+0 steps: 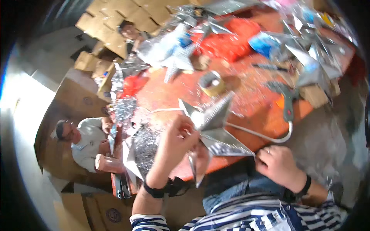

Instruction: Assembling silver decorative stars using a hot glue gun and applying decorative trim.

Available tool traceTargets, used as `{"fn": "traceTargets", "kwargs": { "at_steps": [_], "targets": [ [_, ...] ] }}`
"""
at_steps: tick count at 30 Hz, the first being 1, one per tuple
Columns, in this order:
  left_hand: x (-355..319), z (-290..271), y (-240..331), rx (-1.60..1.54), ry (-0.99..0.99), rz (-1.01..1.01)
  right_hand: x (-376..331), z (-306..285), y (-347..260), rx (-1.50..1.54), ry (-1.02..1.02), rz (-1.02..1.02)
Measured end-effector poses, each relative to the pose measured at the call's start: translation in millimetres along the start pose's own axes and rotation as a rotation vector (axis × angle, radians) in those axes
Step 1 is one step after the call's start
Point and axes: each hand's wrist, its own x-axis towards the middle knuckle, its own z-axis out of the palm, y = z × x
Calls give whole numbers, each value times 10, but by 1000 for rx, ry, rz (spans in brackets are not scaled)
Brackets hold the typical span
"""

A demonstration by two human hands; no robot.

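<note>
Orange-topped worktable [266, 123], cluttered and dusted with silver glitter, fills the upper right; brown cardboard boxes [111, 23] are stacked beyond it at 11 o'clock.

Item 1. Large silver foil star with ridged, folded points [212, 127], at the table's near edge, centre of view. One point reaches toward 1 o'clock, another runs toward 4 o'clock, a third hangs down past the table edge.

Item 2. My left hand [177, 138], raised from 6 o'clock, black band at the wrist. Its fingers are curled and pinching the star at its left side, close to the middle.

Item 3. My right hand [275, 163], at 4 o'clock from the star, black band at the wrist. It is closed into a loose fist just beside the tip of the star's long right point; whether it actually grips the tip I cannot tell.

Item 4. White cord [266, 136], looping across the table from behind the star toward 3 o'clock.

Item 5. Roll of brown tape [211, 82], at 12 o'clock from the star, lying apart from it.

Item 6. Grey-handled tool [287, 102], at 2 o'clock, beside the cord's far end; blurred.

Item 7. Heap of red mesh material [231, 38], further back on the table.

Item 8. More silver foil stars [312, 61], piled at 1 to 2 o'clock.

Item 9. Strip of silver tinsel [125, 109], at 9 o'clock on the table's left edge.

Item 10. Seated person in a pale shirt [84, 142], at 9 o'clock, beyond the table's left end.
</note>
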Motion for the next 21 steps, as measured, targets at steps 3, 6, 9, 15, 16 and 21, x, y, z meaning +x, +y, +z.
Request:
{"fn": "traceTargets", "kwargs": {
  "at_steps": [3,6,9,15,16,21],
  "targets": [
    [-45,51,54,39,26,85,54,-81,35,-3,-33,-30],
    [-65,-60,281,140,-15,52,47,-60,-112,-35,-8,17],
    [-58,-115,260,131,-11,76,84,-51,-103,-27,-18,2],
    [-38,-109,198,138,2,111,-90,-21,56,9,-162,120],
    [-33,-103,190,154,11,133,-124,-28,111,24,-214,173],
    [-30,-112,192,97,-9,117,-156,-422,427,105,-602,289]
  ]
}}
